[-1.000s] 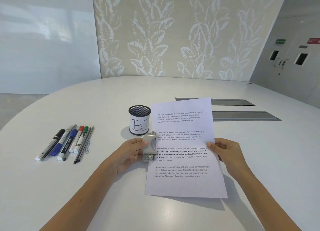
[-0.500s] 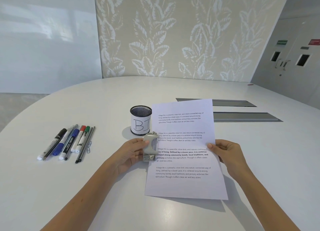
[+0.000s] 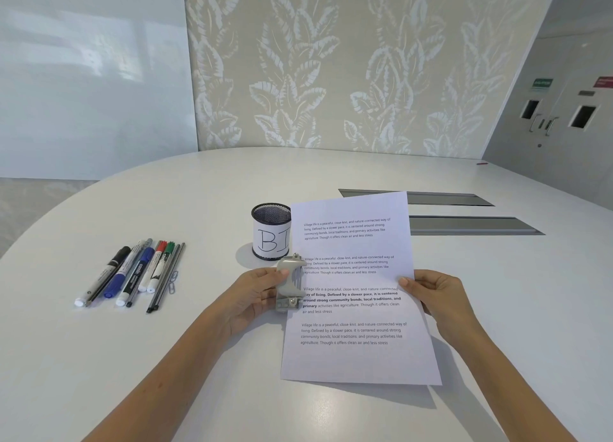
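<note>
A printed sheet of paper [image 3: 358, 352] is held above the white table, tilted up toward me. My right hand [image 3: 434, 295] pinches its right edge, thumb on top. My left hand [image 3: 255, 295] grips a grey metal hole punch [image 3: 289, 284] whose jaw sits over the sheet's left edge, about halfway up. Behind the punch stands a black mesh pen cup [image 3: 270, 231] with a white label marked "BI"; the paper hides its right side.
Several markers and pens [image 3: 132, 275] lie in a row on the left of the table [image 3: 166, 358], with two pencils and paper clips [image 3: 173, 280] beside them. Two grey cable flaps [image 3: 471, 226] are set into the tabletop behind the sheet.
Both hands and the sheet hold nearly the same place; the paper has shifted very slightly. The grip on the punch is unchanged.
</note>
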A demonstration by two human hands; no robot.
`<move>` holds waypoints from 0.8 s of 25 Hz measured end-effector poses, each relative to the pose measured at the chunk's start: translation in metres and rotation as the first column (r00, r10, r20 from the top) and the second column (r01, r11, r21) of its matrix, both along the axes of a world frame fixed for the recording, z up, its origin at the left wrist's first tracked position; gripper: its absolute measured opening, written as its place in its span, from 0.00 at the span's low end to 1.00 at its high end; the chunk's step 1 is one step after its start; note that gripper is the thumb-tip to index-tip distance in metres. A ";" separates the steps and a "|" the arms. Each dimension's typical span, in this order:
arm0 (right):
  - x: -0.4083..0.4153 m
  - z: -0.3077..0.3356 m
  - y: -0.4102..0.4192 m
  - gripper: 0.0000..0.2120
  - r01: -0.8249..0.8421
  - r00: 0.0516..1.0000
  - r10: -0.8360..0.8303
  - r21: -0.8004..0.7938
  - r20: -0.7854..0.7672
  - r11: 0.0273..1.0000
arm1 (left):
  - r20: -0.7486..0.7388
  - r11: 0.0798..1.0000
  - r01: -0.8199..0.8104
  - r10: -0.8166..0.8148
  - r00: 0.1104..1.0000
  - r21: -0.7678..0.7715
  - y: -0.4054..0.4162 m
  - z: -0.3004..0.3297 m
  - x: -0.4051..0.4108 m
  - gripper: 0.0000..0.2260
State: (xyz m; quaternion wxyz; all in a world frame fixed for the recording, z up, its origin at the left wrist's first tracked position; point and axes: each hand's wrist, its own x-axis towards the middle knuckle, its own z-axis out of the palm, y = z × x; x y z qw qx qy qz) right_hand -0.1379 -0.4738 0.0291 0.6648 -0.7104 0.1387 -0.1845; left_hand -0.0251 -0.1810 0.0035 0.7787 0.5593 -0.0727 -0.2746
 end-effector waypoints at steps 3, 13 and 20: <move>-0.001 -0.002 -0.001 0.05 0.006 1.000 -0.006 -0.003 -0.014 1.000 | 0.001 1.000 0.001 -0.001 1.000 0.005 -0.001 -0.001 0.000 0.12; -0.002 0.000 -0.002 0.04 0.008 1.000 -0.008 -0.003 -0.016 1.000 | -0.011 0.995 -0.038 0.039 0.999 0.090 -0.008 0.003 0.000 0.05; -0.005 -0.003 -0.005 0.03 0.013 0.999 -0.013 -0.001 -0.040 1.000 | -0.005 0.979 -0.035 0.037 0.999 0.202 -0.015 0.006 0.004 0.06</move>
